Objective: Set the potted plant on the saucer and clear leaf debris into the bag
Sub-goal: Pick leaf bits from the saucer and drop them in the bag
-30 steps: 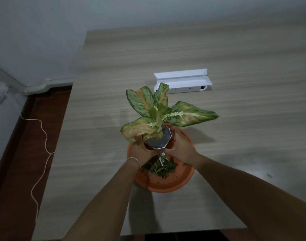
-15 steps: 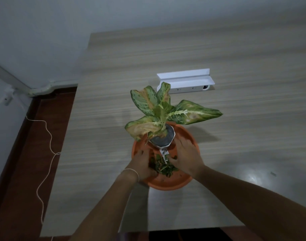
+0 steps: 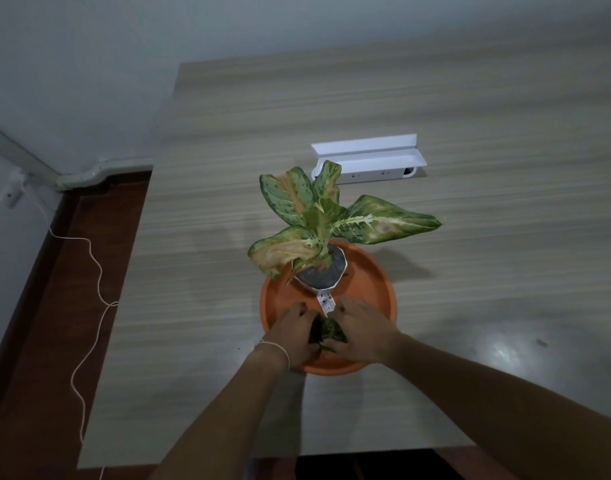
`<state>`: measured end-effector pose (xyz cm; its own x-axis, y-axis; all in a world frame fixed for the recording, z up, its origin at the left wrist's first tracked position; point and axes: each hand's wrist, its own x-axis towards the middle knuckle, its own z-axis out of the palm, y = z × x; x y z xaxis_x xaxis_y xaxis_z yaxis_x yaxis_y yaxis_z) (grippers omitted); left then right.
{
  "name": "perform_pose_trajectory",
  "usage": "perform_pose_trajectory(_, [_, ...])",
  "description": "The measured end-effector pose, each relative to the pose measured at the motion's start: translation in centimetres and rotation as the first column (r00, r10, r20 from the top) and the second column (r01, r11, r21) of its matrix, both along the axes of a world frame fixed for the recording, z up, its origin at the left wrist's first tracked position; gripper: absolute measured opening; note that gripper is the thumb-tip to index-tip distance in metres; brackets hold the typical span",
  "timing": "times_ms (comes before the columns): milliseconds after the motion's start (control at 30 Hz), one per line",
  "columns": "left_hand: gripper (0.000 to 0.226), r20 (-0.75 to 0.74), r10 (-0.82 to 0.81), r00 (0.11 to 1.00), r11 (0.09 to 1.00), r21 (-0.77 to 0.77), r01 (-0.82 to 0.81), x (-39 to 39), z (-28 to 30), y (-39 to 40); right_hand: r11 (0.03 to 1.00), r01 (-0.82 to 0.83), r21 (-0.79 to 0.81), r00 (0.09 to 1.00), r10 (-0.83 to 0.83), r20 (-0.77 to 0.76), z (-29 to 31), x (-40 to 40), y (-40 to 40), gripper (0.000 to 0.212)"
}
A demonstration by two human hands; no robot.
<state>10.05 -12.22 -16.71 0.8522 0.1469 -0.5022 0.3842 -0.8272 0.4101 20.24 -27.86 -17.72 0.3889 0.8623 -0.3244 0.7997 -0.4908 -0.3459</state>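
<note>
The potted plant (image 3: pixel 319 223), with speckled green and yellowed leaves in a small white pot (image 3: pixel 323 276), stands on the far part of the orange saucer (image 3: pixel 370 289). A white tag hangs from the pot's near side. A small heap of dark green leaf debris (image 3: pixel 326 332) lies on the saucer's near part. My left hand (image 3: pixel 293 332) and my right hand (image 3: pixel 361 329) press in on the heap from either side, fingers curled around it. No bag is in view.
The saucer sits on a light wood-grain table (image 3: pixel 470 109). A white power strip box (image 3: pixel 370 162) lies on the table behind the plant. The table's left edge drops to a dark red floor with a white cord (image 3: pixel 89 306).
Both hands have let go of the pot and moved down and toward me onto the leaf heap. The pot now stands on the saucer by itself.
</note>
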Motion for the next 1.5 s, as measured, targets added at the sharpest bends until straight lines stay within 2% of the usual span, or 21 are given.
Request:
perform_pose_trajectory(133, [0.043, 0.02, -0.033, 0.999, 0.999, -0.005, 0.033, -0.4, -0.2, -0.5, 0.998, -0.053, -0.036, 0.998, 0.054, 0.016, 0.0, -0.2, -0.1, 0.057])
perform_pose_trajectory(367, [0.021, 0.08, -0.011, 0.997, 1.0, 0.025, 0.009, -0.4, 0.2, -0.6, 0.999, -0.045, -0.028, 0.995, 0.048, 0.092, 1.2, -0.6, 0.4, 0.027])
perform_pose_trajectory(600, [0.007, 0.073, -0.011, 0.997, 0.999, 0.032, 0.009, -0.6, 0.4, -1.0, 0.999, 0.021, 0.033, 1.0, -0.021, -0.012, 1.2, -1.4, 0.1, 0.034])
perform_pose_trajectory(833, [0.017, 0.085, 0.011, 0.996, 0.999, 0.033, -0.013, -0.8, 0.5, -1.2, 0.999, 0.048, 0.005, 0.996, -0.047, -0.074, 1.0, -2.2, 0.7, 0.024])
perform_pose_trajectory(933, [0.02, 0.081, 0.022, 0.996, 1.0, 0.014, -0.024, -0.9, 0.7, -1.0, 0.994, 0.109, 0.023, 0.982, -0.104, -0.157, 0.8, -1.9, 0.6, 0.024])
perform_pose_trajectory(1100, [0.019, 0.089, 0.026, 0.996, 0.999, 0.032, -0.029, -1.3, 1.3, -0.6, 0.971, 0.221, 0.09, 0.959, -0.2, -0.199, 0.9, -1.3, 0.0, 0.022])
perform_pose_trajectory(1267, [0.016, 0.155, 0.127, 0.98, 0.992, -0.009, -0.127, -1.3, 2.1, 0.3, 0.939, 0.298, 0.173, 0.939, -0.256, -0.229, 1.6, -0.5, -0.3, 0.019])
perform_pose_trajectory(1500, [0.01, 0.247, 0.328, 0.912, 0.944, -0.127, -0.305, -1.0, 3.9, 0.3, 0.862, 0.436, 0.258, 0.89, -0.372, -0.263, 3.1, 1.1, -0.1, 0.017])
